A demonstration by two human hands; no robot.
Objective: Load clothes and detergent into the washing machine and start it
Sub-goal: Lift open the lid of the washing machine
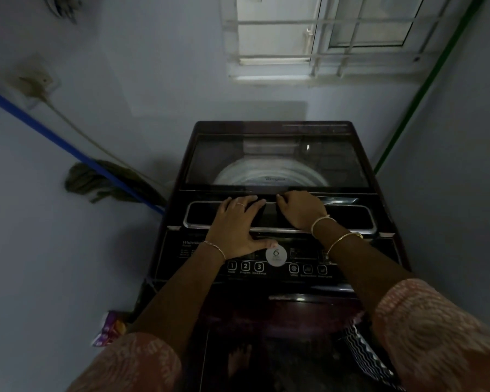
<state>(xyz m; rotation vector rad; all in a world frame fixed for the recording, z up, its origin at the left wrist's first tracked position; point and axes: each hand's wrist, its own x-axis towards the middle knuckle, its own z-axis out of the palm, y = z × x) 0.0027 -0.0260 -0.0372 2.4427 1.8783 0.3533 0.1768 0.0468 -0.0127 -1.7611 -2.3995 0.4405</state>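
Your left hand lies flat on the washer, its fingers spread wide and stretched forward over the glossy black front panel of the lid, the thumb angled back toward the round white sticker marked 6. Your right hand sits just beside it, fingers curled narrow over the seam where that panel meets the glass; you cannot tell whether they grip the edge or only press on it. Neither hand holds anything loose.

The lid is a smooth dark glass pane in a maroon frame, lying closed just past your fingertips. Through it shows the pale ring of the drum; what is inside the drum cannot be made out. A chrome-trimmed rounded rectangle runs under both palms. Nearer you than your wrists lies the flat control panel, with square buttons numbered 1, 2, 3 and three more icons to the right.

Thin metal bangles circle both wrists, and patterned pink sleeves cover your forearms. Down left of your left elbow, a bright purple packet lies on the floor. By your right elbow, a black-and-white zigzag cloth hangs beside the washer. A blue-handled mop leans on the wall far to the left.
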